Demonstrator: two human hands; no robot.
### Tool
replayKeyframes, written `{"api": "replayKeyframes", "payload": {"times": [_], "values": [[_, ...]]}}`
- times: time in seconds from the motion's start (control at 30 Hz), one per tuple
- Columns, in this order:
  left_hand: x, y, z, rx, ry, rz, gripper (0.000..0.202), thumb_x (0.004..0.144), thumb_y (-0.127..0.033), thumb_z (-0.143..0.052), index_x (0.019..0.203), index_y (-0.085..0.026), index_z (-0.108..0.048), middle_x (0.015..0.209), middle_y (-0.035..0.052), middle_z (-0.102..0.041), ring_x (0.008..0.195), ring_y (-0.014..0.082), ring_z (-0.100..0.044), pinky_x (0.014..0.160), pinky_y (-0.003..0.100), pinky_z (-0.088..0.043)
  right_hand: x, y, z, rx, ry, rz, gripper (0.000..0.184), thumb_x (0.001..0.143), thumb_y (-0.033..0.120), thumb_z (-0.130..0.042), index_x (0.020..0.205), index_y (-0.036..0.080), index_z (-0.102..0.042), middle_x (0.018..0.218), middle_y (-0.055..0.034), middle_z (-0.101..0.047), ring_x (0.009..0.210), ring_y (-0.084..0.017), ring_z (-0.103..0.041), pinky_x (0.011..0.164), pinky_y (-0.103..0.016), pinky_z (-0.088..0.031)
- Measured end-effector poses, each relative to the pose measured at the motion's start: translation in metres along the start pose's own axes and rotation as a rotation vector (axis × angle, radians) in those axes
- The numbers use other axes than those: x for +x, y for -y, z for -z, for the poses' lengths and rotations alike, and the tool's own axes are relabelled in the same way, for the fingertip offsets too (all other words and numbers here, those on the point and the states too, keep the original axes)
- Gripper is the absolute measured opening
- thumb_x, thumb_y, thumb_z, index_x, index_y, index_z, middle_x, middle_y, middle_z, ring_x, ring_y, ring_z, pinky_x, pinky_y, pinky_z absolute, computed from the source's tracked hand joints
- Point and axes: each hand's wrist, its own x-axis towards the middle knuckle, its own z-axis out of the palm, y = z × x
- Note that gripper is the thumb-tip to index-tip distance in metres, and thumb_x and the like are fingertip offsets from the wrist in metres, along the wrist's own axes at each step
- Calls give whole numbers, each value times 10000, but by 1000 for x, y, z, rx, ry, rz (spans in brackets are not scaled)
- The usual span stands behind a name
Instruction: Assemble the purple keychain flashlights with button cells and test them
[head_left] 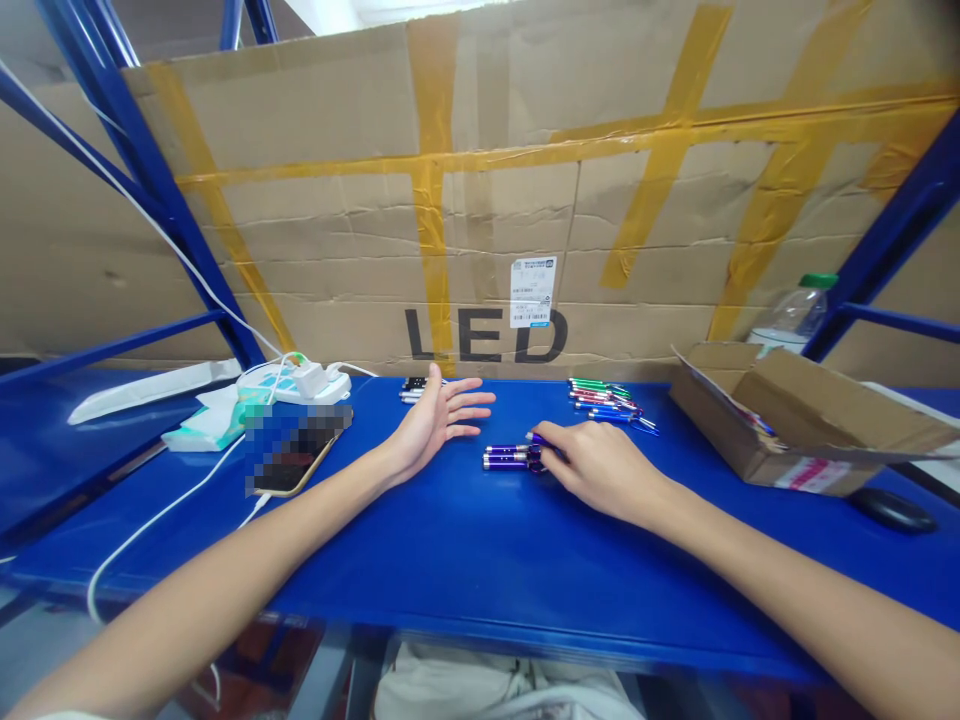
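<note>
My left hand rests on its edge on the blue table, palm turned right, fingers stretched out and holding nothing. My right hand lies curled over the right ends of a few small purple keychain flashlights lying side by side in the table's middle; its fingertips pinch them. Behind the right hand lies a loose pile of coloured flashlights, green, red and blue. A few dark ones lie by the cardboard wall behind my left hand.
An open cardboard box stands at the right, a plastic bottle behind it and a black mouse in front. At the left are a phone on a cable, a power strip and a tissue pack.
</note>
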Motion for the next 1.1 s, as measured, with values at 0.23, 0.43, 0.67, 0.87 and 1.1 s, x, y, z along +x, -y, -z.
{"api": "replayKeyframes", "payload": {"times": [0.23,0.43,0.67,0.87,1.1], "values": [[-1,-1,-1,-13,13,22,867,1060,-804,-197,1486,-156,-585,1503,197,-661,1308,314,-672,945,382,-566,1,-6,-1,-26,-18,-57,250,1075,230,-492,1214,245,-700,1029,-90,-828,888,-282,-765,640,-311,-345],[-1,-1,-1,-1,17,22,895,1038,-835,-209,1480,-160,-597,1501,201,-661,1326,327,-661,966,398,-562,1,0,0,-86,28,-105,272,1105,285,-447,1164,214,-702,967,-117,-821,855,-300,-773,605,-324,-302],[-1,1,-1,2,36,24,886,1044,-825,-212,1505,-169,-589,1519,200,-647,1350,345,-642,994,424,-554,1,-1,1,-84,33,-84,220,1089,263,-489,1149,231,-698,1009,-85,-826,892,-272,-777,594,-316,-261],[-1,-1,-2,-7,19,24,883,1062,-793,-188,1524,-143,-567,1516,213,-646,1347,351,-638,979,417,-550,1,0,1,-88,25,-78,238,1092,266,-485,1174,245,-707,1036,-65,-828,911,-265,-779,601,-312,-263],[-1,1,-3,-12,23,30,882,1061,-796,-191,1514,-145,-577,1510,208,-652,1326,346,-651,959,404,-554,2,-1,-1,-109,18,-108,266,1102,294,-459,1190,244,-706,1016,-73,-829,894,-271,-777,601,-312,-282]]}}
